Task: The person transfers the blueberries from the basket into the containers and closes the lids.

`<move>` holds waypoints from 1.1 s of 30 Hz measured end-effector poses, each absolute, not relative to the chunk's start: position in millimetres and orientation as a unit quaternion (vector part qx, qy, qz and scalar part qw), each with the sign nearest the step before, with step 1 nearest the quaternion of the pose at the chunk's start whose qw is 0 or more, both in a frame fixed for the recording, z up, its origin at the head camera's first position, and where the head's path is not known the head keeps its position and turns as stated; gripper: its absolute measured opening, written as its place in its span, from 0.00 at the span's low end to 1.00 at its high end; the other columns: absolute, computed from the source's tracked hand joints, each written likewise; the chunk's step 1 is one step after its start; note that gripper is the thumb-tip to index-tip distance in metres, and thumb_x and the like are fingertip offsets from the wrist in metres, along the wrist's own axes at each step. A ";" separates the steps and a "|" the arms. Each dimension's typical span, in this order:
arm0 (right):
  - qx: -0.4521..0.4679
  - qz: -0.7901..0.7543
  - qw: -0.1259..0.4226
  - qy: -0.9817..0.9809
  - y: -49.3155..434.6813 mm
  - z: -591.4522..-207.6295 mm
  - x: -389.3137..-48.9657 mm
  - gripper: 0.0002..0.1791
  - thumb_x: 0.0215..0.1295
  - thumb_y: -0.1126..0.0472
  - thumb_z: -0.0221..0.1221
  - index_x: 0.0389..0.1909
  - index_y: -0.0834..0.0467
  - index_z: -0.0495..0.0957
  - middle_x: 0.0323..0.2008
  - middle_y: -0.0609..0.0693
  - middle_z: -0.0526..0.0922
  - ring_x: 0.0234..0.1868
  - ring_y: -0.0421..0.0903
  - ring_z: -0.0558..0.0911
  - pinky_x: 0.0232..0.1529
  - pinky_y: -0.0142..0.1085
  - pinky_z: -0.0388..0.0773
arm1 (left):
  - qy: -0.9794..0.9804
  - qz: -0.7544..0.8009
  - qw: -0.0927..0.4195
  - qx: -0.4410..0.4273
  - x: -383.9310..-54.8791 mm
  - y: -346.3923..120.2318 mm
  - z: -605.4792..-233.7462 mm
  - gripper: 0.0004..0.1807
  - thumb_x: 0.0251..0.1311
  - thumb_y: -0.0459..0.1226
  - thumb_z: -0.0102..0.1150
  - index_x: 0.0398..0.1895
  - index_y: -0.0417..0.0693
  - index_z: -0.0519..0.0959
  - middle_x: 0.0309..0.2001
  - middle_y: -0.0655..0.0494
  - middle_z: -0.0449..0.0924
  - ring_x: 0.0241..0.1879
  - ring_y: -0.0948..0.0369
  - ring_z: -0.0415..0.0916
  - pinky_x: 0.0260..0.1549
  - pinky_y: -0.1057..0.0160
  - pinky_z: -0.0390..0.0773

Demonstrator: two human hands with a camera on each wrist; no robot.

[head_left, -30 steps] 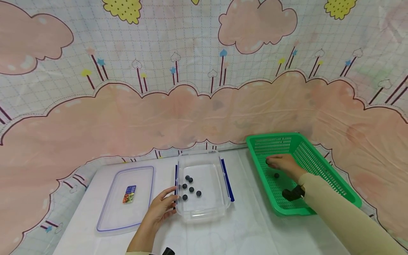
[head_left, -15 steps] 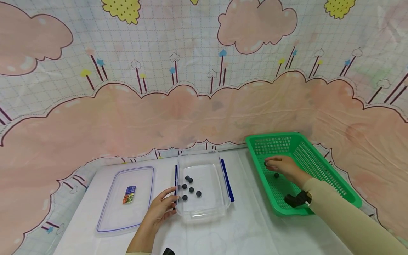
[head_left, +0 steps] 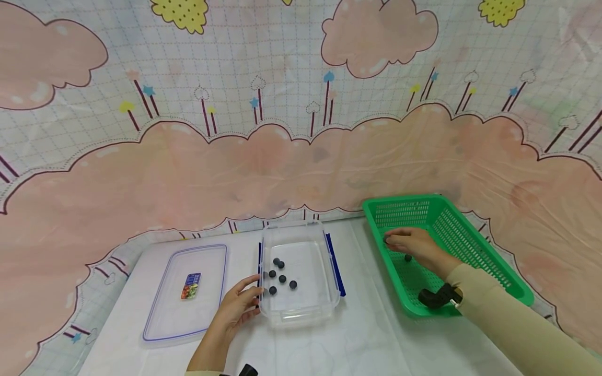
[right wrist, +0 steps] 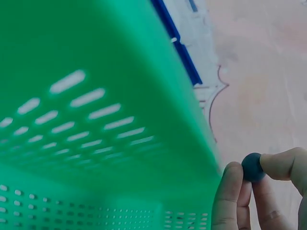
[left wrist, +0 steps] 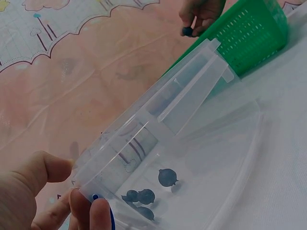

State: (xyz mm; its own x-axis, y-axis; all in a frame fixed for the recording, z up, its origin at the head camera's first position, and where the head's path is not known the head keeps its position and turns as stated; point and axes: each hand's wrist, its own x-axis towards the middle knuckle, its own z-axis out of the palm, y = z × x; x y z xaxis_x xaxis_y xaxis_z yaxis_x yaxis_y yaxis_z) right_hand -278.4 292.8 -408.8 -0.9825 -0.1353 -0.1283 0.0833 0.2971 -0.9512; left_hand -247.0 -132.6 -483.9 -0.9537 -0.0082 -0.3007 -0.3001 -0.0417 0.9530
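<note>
In the right wrist view a dark blueberry (right wrist: 253,167) is pinched between the thumb and fingertips of my right hand (head_left: 416,248). That hand is over the left rim of the green basket (head_left: 489,256). Below it, another blueberry (head_left: 407,258) lies on the basket floor. My left hand (head_left: 240,305) holds the left wall of a clear plastic container (head_left: 312,261), thumb and fingers on either side of the edge in the left wrist view. Several blueberries (left wrist: 167,177) lie inside the container, mostly toward its left side. Its blue side latches (head_left: 335,265) hang down.
A clear lid (head_left: 162,318) with a blue seal and a colourful label (head_left: 190,286) lies flat at the left. White cloth (head_left: 362,334) covers the table. Behind it rises a patterned curtain (head_left: 282,177).
My right hand has moved left inside the basket, up to its left rim, still pinching the blueberry. My left hand and the container have stayed in place.
</note>
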 end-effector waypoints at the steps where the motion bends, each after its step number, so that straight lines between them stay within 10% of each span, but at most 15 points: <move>1: -0.017 -0.594 0.094 0.799 291.2 -407.9 -278.4 0.28 0.72 0.59 0.54 0.66 0.73 0.64 0.64 0.70 0.69 0.57 0.48 0.80 0.58 0.37 0.77 | 0.684 0.714 0.103 -0.112 -247.5 -132.9 -484.3 0.29 0.61 0.33 0.59 0.66 0.40 0.70 0.28 0.58 0.77 0.28 0.64 0.71 0.27 0.67 0.80; 33: -0.017 -0.699 0.125 0.704 237.1 -415.7 -299.9 0.26 0.70 0.70 0.53 0.63 0.82 0.61 0.39 0.48 0.83 0.40 0.40 0.85 0.48 0.32 0.81 | 0.687 0.709 0.112 -0.115 -248.1 -137.3 -483.4 0.28 0.61 0.33 0.59 0.66 0.41 0.71 0.27 0.58 0.76 0.28 0.63 0.72 0.27 0.67 0.80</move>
State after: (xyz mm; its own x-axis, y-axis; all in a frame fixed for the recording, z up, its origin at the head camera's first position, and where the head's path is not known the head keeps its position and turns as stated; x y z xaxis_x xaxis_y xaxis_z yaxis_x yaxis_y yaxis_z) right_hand -299.9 237.1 -415.7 -0.9681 -0.1989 -0.1524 0.1509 0.0227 -0.9883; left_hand -248.1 -137.3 -483.4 -0.9485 0.0016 -0.3169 -0.3168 -0.0320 0.9480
